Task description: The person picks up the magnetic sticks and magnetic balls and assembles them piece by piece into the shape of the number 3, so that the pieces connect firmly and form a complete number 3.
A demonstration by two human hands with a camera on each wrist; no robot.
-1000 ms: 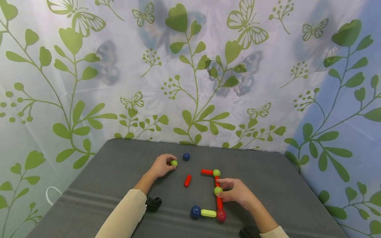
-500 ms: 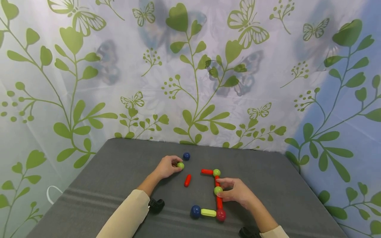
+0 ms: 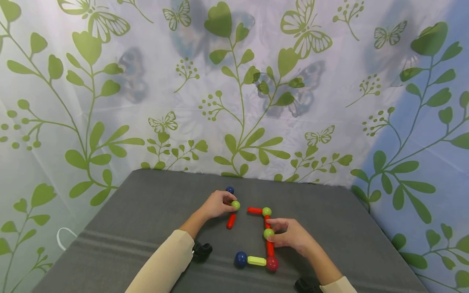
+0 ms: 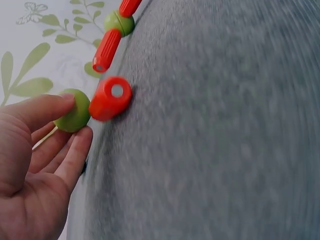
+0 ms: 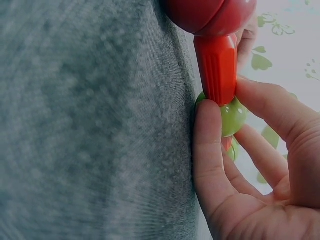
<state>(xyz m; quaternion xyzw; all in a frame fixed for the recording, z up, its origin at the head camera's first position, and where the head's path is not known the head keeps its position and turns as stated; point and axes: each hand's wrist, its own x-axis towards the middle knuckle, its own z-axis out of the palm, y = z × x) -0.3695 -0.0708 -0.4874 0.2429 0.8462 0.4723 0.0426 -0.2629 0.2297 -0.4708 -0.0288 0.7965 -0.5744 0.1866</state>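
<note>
My left hand [image 3: 218,204] pinches a green ball [image 3: 235,205] between thumb and fingers. Right beside that ball, a loose red magnetic rod [image 3: 231,221] lies on the grey surface; the left wrist view shows a silvery dot on the rod's end [image 4: 117,90]. My right hand [image 3: 291,236] grips a middle green ball [image 5: 233,117] in a chain, thumb and fingers around it. From this ball one red rod [image 5: 218,70] runs to a red ball [image 3: 272,263]. Another leads to a far green ball [image 3: 266,211], from which a red rod [image 3: 255,210] points left.
A yellow-green rod [image 3: 256,261] links the red ball to a large blue ball [image 3: 241,259] at the near end. Behind my left hand sits a partly hidden small blue ball [image 3: 230,190]. A leaf-patterned curtain [image 3: 190,101] hangs behind the grey table [image 3: 154,195].
My left hand has moved right with the green ball, up to the far end of the loose red rod. It now partly covers the small blue ball. My right hand stays put.
</note>
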